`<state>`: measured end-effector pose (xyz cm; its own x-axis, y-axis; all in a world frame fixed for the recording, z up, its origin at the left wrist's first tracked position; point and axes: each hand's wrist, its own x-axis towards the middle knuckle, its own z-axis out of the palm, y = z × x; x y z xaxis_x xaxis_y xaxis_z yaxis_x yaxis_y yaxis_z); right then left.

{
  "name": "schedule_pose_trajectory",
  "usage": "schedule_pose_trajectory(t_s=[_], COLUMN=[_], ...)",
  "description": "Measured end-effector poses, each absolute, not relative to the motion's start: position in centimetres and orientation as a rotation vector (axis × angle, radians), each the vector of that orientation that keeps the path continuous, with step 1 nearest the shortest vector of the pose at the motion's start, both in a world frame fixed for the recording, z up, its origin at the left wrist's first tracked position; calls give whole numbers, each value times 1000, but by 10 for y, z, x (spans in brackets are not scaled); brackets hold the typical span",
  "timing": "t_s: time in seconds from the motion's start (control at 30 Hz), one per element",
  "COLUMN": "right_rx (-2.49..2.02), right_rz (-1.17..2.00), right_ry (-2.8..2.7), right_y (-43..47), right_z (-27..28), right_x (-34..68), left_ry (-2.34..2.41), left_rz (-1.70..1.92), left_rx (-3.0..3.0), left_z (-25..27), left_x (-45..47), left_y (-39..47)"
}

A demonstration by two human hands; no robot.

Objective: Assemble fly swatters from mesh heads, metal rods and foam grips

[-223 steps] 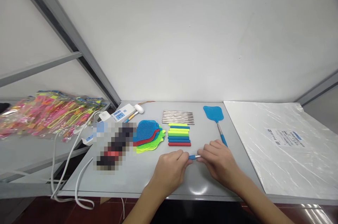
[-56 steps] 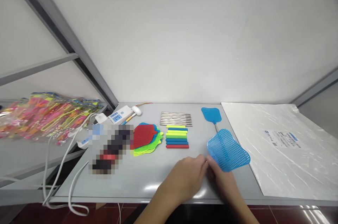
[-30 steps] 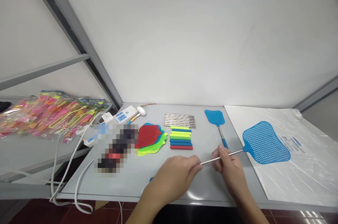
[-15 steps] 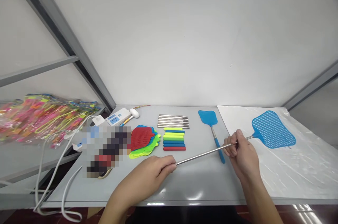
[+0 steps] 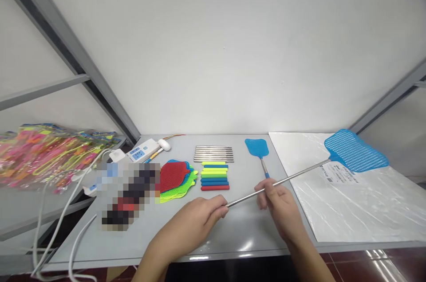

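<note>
A blue fly swatter [image 5: 357, 151] with a long metal rod slants across the front of the table, its mesh head at the right over a white plastic sheet. My left hand [image 5: 198, 217] is closed around the rod's near end and hides it. Partway along the rod, my right hand [image 5: 281, 206] holds it between thumb and fingers. Behind that hand lies a second, shorter blue fly swatter [image 5: 257, 147], its handle partly covered. Several coloured handle sleeves [image 5: 214, 176] lie in a row left of it, below several metal rods [image 5: 214, 154]. Loose mesh swatter heads [image 5: 173, 177] are piled further left.
The white sheet [image 5: 359, 211] with a printed label covers the table's right side. At the left are a power strip [image 5: 143, 150], a white cable [image 5: 63, 215] and a blurred-out patch. Bagged colourful items [image 5: 56, 153] fill a side shelf. A wall stands behind the table.
My right hand has shifted left along the rod, toward my left hand. The swatter's head has moved right and up, and a label on the sheet now shows. The view has turned slightly.
</note>
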<state>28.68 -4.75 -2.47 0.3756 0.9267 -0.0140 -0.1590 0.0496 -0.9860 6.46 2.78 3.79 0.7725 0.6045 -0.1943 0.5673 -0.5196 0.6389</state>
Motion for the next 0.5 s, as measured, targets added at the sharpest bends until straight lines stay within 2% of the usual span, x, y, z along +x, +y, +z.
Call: schedule_pose_trajectory(t_s=[0.2,0.5], right_rx=[-1150,-1081], right_rz=[946,832], right_ry=[-574,-490], right_y=[-51,-58], right_z=[-16,-8], right_x=[317,346], left_ry=[905,937], left_rz=[-42,-89], left_rx=[2188,2143], left_z=[41,45], left_x=[45,28], left_y=[32,33])
